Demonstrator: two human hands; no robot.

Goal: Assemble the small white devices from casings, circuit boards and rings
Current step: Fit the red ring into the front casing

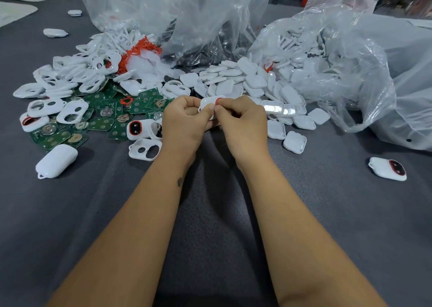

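Both hands gripped one white casing (208, 103) above the worktop (210, 213), right hand (240, 121) pinching a red ring (218, 101) against it, left hand (184, 119) steadying; few finished devices (388, 168) lay about, large heaps of parts remaining.

Table cloth (210, 213) is dark grey with a fine pebbled texture; casings (70, 77) far left and flat covers (233, 77) far right are all white, and the loose rings (140, 49) heaped behind them are orange-red. Circuit boards (105, 110) at left are green with silver and brass-coloured round contacts; the casing (208, 103) at centre is white with an orange-red ring (218, 100) on it. Finished device (388, 168) near right is white with a black window rimmed in red, and bags (350, 61) at the far side are clear with a milky sheen.
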